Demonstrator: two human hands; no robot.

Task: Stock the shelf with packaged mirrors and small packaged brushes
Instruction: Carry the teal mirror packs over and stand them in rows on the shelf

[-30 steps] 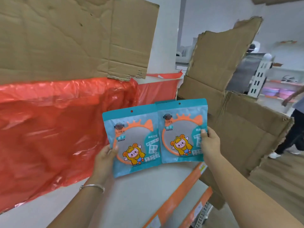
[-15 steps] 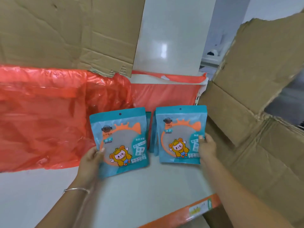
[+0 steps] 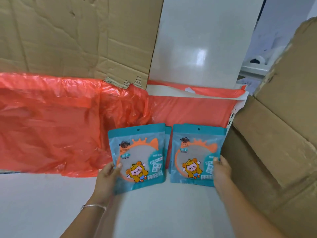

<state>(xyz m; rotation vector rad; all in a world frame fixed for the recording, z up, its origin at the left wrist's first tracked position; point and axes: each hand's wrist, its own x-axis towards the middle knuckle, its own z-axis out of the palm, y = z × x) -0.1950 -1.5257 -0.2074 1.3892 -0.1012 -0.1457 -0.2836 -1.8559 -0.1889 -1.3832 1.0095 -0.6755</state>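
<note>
Now, two flat packaged mirrors stand side by side at the back right of the white shelf board (image 3: 163,213), in front of the crumpled red plastic sheet (image 3: 51,127) and just beside the brown cardboard panel (image 3: 274,138). They are the left teal film pouch (image 3: 139,152) and the right teal film pouch (image 3: 195,148).

- **Grip:** Your left hand (image 3: 109,176) pinches the lower left edge of the left teal film pouch, thumb on the printed face. Your right hand (image 3: 221,170) pinches the lower right edge of the right teal film pouch likewise. Each hand closes only to the thin pouch's thickness.
- **Behind the pouches:** More teal edges show behind both pouches. Whether you hold those too cannot be told.
- **Orientation:** The long axis is vertical, with the hang hole uppermost and the printed face toward you. The left pouch leans slightly.
- **Handling, as a judgement:** The pouches are probably light, stiff over the round mirror and limp at the borders. The film is likely slippery and the glass breakable. Hold a side edge over the disc and lower it gently.
</note>
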